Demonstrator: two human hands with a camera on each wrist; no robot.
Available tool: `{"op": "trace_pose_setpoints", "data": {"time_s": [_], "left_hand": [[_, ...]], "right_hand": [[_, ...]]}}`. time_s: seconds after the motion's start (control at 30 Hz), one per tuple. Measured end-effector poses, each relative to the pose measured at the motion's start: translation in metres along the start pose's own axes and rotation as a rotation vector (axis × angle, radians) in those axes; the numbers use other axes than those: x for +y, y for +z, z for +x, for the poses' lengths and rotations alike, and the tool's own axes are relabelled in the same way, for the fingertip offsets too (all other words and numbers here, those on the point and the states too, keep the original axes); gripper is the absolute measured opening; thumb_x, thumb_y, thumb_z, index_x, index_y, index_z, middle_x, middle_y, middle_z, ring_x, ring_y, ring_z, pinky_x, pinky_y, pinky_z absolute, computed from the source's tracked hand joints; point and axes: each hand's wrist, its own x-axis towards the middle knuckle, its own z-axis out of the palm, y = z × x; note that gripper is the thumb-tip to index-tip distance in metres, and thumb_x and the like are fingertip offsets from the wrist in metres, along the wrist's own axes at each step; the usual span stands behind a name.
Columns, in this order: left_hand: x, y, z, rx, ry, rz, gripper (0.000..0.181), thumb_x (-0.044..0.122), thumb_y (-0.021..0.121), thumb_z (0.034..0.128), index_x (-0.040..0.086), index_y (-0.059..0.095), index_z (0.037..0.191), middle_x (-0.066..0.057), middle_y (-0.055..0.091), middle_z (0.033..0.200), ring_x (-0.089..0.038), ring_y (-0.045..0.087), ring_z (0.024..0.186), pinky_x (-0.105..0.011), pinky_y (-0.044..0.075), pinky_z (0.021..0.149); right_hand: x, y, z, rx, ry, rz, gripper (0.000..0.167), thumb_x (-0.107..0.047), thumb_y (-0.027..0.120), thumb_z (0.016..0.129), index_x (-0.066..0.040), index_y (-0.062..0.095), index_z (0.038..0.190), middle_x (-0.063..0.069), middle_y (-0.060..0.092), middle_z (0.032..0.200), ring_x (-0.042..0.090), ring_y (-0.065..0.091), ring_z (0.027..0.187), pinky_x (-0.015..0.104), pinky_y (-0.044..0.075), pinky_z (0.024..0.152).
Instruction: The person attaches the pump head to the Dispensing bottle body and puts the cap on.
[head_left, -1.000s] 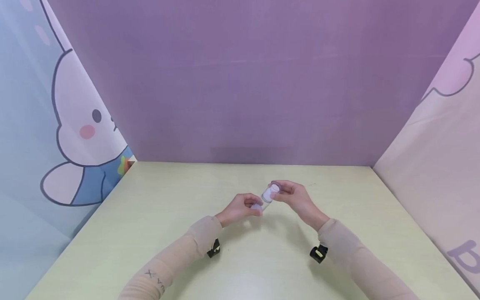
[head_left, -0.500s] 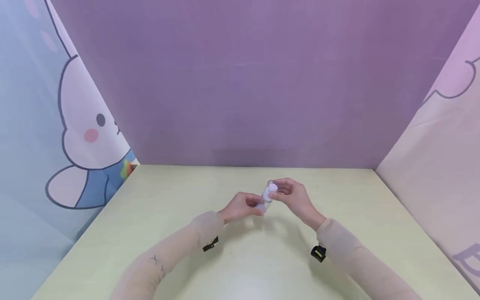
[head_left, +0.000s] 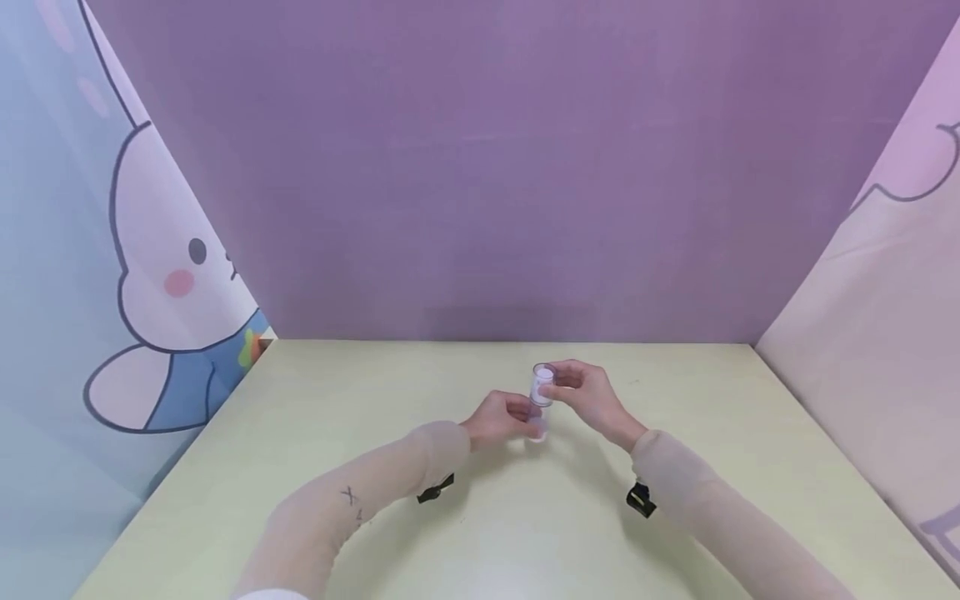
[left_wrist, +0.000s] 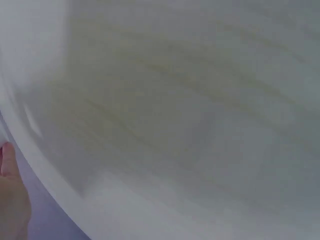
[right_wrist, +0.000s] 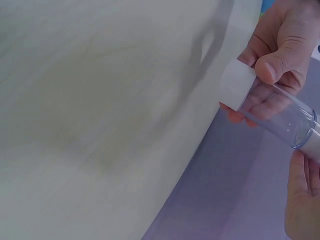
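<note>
A clear cylindrical bottle (right_wrist: 274, 109) with a white cap-like end stands upright in the head view, held between both hands above the table. My left hand (head_left: 501, 418) grips its lower part around the white end (right_wrist: 237, 85), thumb on the near side. Higher up, my right hand (head_left: 596, 398) pinches a clear-walled piece with a white inside (head_left: 542, 387) between thumb and fingers. A ring marks where this piece meets the bottle; whether the two are joined or only touching, I cannot tell. The left wrist view catches only part of a hand at its left edge.
A pale yellow-green table (head_left: 420, 533) lies beneath both hands. Behind it rises a purple panel (head_left: 480, 183). Printed cloths flank it, one with a cartoon rabbit (head_left: 161, 275) at left and a pale one (head_left: 885, 333) at right. Black wrist cameras (head_left: 641, 499) hang under the sleeves.
The bottle has swung from a slant, upper end to the right, to upright. My left hand has moved right and slightly nearer; the right hand has stayed almost in place. Both keep their hold.
</note>
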Motion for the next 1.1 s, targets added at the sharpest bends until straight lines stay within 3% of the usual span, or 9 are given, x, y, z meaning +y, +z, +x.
{"op": "trace_pose_setpoints", "data": {"time_s": [0.23,0.73,1.1], "left_hand": [[0.0038,-0.0055,0.0032,0.024,0.031,-0.022,0.039,0.018,0.078,0.0712,0.005,0.067,0.106,-0.001,0.069,0.098,-0.011,0.064,0.090,-0.027,0.048,0.083],[-0.0017,-0.0026,0.0012,0.072,0.042,-0.065,0.038,0.018,0.078,0.0721,0.005,0.067,0.106,-0.006,0.069,0.100,-0.015,0.065,0.091,-0.028,0.050,0.081],[0.0021,-0.0051,-0.0012,0.099,0.066,-0.041,0.038,0.017,0.077,0.0727,0.003,0.067,0.106,-0.007,0.070,0.100,-0.014,0.065,0.092,-0.027,0.050,0.081]], "right_hand": [[-0.0039,-0.0008,0.0072,-0.005,-0.046,-0.010,0.043,-0.022,0.072,0.079,-0.007,0.060,0.118,0.013,0.064,0.111,0.025,0.061,0.102,0.038,0.048,0.087],[0.0035,0.0023,0.0077,0.027,-0.049,-0.047,0.044,-0.026,0.072,0.078,-0.009,0.060,0.117,0.011,0.065,0.105,0.024,0.062,0.099,0.038,0.048,0.086],[-0.0001,0.0065,0.0096,0.060,-0.044,-0.060,0.046,-0.023,0.072,0.079,-0.004,0.057,0.118,0.015,0.065,0.107,0.027,0.062,0.100,0.037,0.049,0.086]]}}
